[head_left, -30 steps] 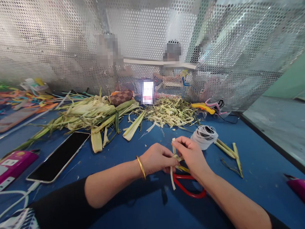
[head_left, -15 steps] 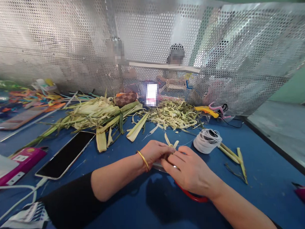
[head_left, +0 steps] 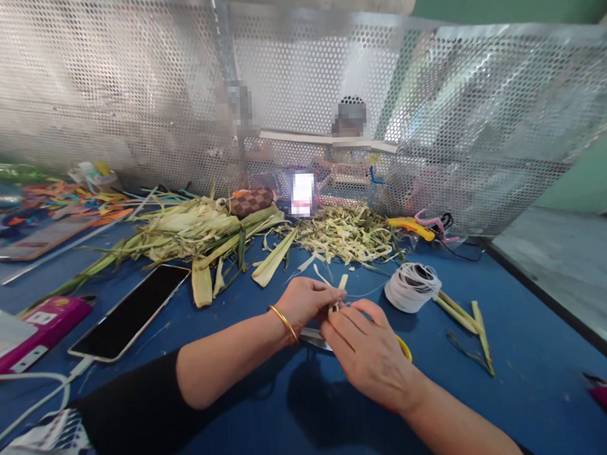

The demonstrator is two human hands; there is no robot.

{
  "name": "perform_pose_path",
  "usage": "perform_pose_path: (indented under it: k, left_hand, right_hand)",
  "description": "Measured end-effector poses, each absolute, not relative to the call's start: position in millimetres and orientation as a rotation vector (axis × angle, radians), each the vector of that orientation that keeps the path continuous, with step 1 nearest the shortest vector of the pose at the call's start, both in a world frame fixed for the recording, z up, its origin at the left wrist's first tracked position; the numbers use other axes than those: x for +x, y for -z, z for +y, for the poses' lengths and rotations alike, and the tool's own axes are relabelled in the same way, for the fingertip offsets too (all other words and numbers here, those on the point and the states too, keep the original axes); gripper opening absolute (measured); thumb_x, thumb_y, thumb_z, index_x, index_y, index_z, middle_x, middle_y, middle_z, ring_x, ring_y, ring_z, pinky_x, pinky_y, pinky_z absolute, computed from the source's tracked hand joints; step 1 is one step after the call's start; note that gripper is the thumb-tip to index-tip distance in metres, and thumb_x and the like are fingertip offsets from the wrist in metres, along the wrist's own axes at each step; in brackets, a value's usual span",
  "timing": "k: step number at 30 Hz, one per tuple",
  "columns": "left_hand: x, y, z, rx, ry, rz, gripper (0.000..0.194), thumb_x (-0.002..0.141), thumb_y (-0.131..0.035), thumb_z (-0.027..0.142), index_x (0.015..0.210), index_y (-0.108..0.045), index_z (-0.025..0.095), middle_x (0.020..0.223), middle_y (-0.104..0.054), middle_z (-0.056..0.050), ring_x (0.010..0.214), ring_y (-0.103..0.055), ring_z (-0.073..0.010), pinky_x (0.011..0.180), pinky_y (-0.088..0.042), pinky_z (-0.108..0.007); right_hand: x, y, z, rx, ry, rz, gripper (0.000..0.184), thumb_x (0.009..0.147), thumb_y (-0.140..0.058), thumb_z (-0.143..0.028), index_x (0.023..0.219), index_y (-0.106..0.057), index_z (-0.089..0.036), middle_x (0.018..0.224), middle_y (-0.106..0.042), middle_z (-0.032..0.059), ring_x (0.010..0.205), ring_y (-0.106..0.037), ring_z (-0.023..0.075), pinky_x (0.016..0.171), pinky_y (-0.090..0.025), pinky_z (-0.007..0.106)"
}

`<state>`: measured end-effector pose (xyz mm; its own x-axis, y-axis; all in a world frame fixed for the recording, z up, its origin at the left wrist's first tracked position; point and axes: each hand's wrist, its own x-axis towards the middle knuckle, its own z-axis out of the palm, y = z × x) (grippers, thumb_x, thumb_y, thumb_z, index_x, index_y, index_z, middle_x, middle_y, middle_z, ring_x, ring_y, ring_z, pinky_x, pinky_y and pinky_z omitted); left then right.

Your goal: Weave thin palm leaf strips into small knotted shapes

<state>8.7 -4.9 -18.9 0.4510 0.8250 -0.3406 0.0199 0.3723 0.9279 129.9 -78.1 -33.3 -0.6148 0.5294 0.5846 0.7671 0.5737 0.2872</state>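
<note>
Above the blue table, my left hand (head_left: 307,300) pinches pale leaf strips (head_left: 343,281) between thumb and fingers, and their free ends stick up past the fingertips. My right hand (head_left: 366,348) meets it from the right, its curled fingers closed on the lower part of the same strips. Where the strips cross is mostly hidden by the fingers. Beneath my hands lie scissors, with a metal blade (head_left: 316,338) showing at left and a bit of yellow handle (head_left: 404,349) beside my right hand. A roll of white cord (head_left: 412,287) stands just beyond my right hand.
Behind are a heap of long husk leaves (head_left: 184,228), a pile of shredded strips (head_left: 351,232) and a lit phone (head_left: 302,193). A dark phone (head_left: 132,313) and purple power strip (head_left: 43,329) lie left. Cut stalks (head_left: 479,337) lie right. A perforated screen (head_left: 298,68) closes the back.
My right hand has come down from the strip's upper end and turned over, its fingers now curled against my left fingertips. The strips have shifted, and the red scissor handle is now covered.
</note>
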Motion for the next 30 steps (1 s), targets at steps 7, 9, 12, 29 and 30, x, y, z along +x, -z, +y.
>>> perform_pose_path:
  k: [7, 9, 12, 29, 30]
  left_hand:
    - [6, 15, -3, 0.991, -0.661, 0.905, 0.027, 0.059, -0.077, 0.037, 0.057, -0.064, 0.013, 0.05, -0.055, 0.002, 0.046, -0.047, -0.0067, 0.05, -0.038, -0.021]
    - [4, 12, -4, 0.993, -0.66, 0.875, 0.031, 0.052, -0.081, 0.038, 0.058, -0.064, 0.012, 0.05, -0.055, 0.003, 0.046, -0.047, -0.006, 0.051, -0.039, -0.02]
    - [-2, 7, -8, 1.012, -0.655, 0.851, 0.039, 0.04, -0.085, 0.038, 0.06, -0.065, 0.011, 0.051, -0.056, 0.003, 0.049, -0.048, -0.0061, 0.052, -0.04, -0.02]
    - [-39, 23, -28, 1.083, -0.783, 0.884, 0.034, 0.053, -0.08, 0.034, 0.073, -0.069, 0.01, 0.064, -0.064, -0.002, 0.053, -0.055, -0.0099, 0.057, -0.046, -0.024]
    - [-40, 23, -30, 1.098, -0.744, 0.881, 0.032, 0.053, -0.08, 0.033, 0.072, -0.069, 0.011, 0.064, -0.064, -0.002, 0.054, -0.056, -0.0101, 0.058, -0.046, -0.024]
  right_hand:
    - [130, 39, -76, -1.168, 0.414, -2.183, 0.019, 0.091, -0.04, -0.013, 0.082, -0.056, -0.018, 0.076, -0.059, 0.004, 0.075, -0.05, 0.0175, 0.085, -0.033, 0.036]
    - [130, 38, -76, -1.173, 0.357, -2.143, 0.018, 0.092, -0.041, -0.015, 0.081, -0.055, -0.018, 0.075, -0.058, 0.0038, 0.074, -0.049, 0.0175, 0.082, -0.033, 0.036]
    - [127, 34, -79, -1.149, 0.291, -2.115, 0.017, 0.091, -0.041, -0.014, 0.082, -0.054, -0.018, 0.077, -0.057, 0.0034, 0.076, -0.05, 0.0173, 0.082, -0.034, 0.036]
    - [101, 28, -66, -1.4, -0.478, -1.526, 0.026, 0.085, -0.049, -0.043, 0.081, -0.058, -0.019, 0.068, -0.059, 0.0018, 0.066, -0.055, 0.0173, 0.065, -0.044, 0.031]
    - [102, 30, -62, -1.408, -0.647, -1.446, 0.031, 0.082, -0.051, -0.048, 0.073, -0.056, -0.019, 0.063, -0.057, 0.0007, 0.062, -0.054, 0.0166, 0.059, -0.043, 0.029]
